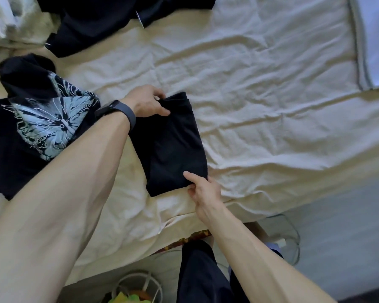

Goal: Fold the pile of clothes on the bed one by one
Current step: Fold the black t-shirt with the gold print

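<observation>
Rumpled cream bed (pixel 260 88) carries a folded black garment (pixel 171 145); left hand (pixel 146 102) and right hand (pixel 202 191) pinch its opposite ends.

Bare sheet (pixel 271 95) right; clothes (pixel 37 127) left

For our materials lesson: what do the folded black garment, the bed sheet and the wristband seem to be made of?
Folded black garment: soft matte fabric, likely knit; drapes limply, no shine.
Bed sheet: cream woven cloth, perhaps cotton; creased.
Wristband: smooth grey strap, perhaps silicone.
</observation>
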The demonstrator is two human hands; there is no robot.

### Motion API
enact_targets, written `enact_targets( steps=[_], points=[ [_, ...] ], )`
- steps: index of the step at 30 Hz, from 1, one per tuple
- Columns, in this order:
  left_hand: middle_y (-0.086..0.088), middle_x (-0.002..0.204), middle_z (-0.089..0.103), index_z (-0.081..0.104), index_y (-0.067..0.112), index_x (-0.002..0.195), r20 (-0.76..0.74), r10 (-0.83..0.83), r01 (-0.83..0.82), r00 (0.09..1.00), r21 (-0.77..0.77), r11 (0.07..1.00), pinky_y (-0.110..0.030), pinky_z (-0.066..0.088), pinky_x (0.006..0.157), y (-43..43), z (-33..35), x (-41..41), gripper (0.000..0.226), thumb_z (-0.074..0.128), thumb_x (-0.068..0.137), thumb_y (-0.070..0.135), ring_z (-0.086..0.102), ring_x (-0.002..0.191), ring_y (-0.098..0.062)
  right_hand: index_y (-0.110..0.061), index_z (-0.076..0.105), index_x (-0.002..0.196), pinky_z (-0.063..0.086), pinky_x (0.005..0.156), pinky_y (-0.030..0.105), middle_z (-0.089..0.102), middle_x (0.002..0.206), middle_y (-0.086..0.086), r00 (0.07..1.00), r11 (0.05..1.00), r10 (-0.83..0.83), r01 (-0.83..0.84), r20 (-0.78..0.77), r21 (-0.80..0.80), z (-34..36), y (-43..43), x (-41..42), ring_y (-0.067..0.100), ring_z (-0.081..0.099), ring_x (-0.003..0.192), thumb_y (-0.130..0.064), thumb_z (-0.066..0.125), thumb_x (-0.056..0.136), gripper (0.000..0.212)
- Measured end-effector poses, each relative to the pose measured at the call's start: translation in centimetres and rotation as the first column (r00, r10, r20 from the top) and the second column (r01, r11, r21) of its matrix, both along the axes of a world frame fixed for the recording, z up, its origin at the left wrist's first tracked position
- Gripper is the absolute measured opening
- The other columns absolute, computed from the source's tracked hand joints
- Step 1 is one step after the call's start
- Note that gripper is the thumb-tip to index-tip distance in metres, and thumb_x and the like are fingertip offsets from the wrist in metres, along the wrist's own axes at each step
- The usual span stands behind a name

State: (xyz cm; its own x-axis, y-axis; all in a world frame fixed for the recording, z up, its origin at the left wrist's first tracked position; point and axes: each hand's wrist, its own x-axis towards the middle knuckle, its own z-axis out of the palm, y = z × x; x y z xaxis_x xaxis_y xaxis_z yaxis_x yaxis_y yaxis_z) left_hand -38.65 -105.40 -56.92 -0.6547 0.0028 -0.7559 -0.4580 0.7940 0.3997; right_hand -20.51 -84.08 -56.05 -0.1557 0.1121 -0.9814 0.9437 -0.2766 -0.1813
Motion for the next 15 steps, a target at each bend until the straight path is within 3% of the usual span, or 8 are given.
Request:
enact_targets(
  steps=[2, 5, 8, 12, 15],
  points=[
    [-0.004, 0.125, 0.063, 0.067, 0.026, 0.114, 0.028, 0.031, -0.032, 0.999, 0.054, 0.998, -0.029, 0.040, 0.088, -0.5, 0.5, 0.1, 0.033, 0.079, 0.084, 0.034, 0.056, 0.103, -0.020, -0.008, 0.071, 0.112, 0.057, 0.080, 0.029, 0.078, 0.099, -0.001, 1.000, 0.998, 0.008, -0.009, -0.020, -0.058, 0.3, -0.2, 0.7, 0.014, 0.073, 0.086, -0.010, 0.082, 0.081, 0.033],
    [-0.005, 0.123, 0.065, 0.067, 0.029, 0.108, 0.065, 0.084, -0.091, 0.994, 0.111, 0.990, -0.035, 0.048, 0.095, -1.0, 1.9, 0.2, 0.028, 0.080, 0.084, 0.032, 0.061, 0.104, -0.022, -0.018, 0.070, 0.114, 0.055, 0.100, 0.038, 0.076, 0.110, -0.003, 0.986, 0.994, 0.110, -0.106, -0.122, 0.031, 1.5, 0.3, 0.6, 0.016, 0.071, 0.104, -0.018, 0.078, 0.087, 0.029],
    [-0.009, 0.115, 0.070, 0.069, 0.023, 0.106, 0.065, 0.243, -0.251, 0.968, 0.200, 0.947, -0.039, 0.055, 0.093, -1.1, 3.8, 0.1, 0.027, 0.081, 0.083, 0.028, 0.069, 0.101, -0.028, -0.027, 0.068, 0.113, 0.055, 0.096, 0.036, 0.076, 0.105, -0.010, 0.933, 0.987, 0.151, -0.123, -0.326, 0.104, 4.0, 3.4, -1.3, 0.008, 0.071, 0.102, -0.021, 0.077, 0.089, 0.026],
    [-0.006, 0.104, 0.076, 0.070, 0.020, 0.103, 0.103, 0.454, -0.446, 0.885, 0.469, 0.763, -0.025, 0.059, 0.071, 1.1, 7.0, -0.7, 0.021, 0.080, 0.084, 0.020, 0.074, 0.096, -0.023, -0.026, 0.068, 0.110, 0.057, 0.090, 0.036, 0.077, 0.103, -0.001, 0.817, 0.972, 0.197, -0.092, -0.541, 0.216, 7.8, 9.8, -6.9, 0.015, 0.073, 0.101, -0.024, 0.074, 0.093, 0.018],
    [-0.002, 0.097, 0.077, 0.071, 0.022, 0.102, 0.074, 0.573, -0.499, 0.816, 0.590, 0.635, -0.023, 0.057, 0.067, 5.7, 9.1, -2.4, 0.020, 0.080, 0.084, 0.019, 0.075, 0.091, -0.020, -0.030, 0.069, 0.103, 0.057, 0.089, 0.040, 0.076, 0.095, 0.000, 0.727, 0.948, 0.237, -0.028, -0.644, 0.317, 10.3, 14.7, -12.0, 0.018, 0.073, 0.095, -0.025, 0.071, 0.094, 0.011]
  ],
)
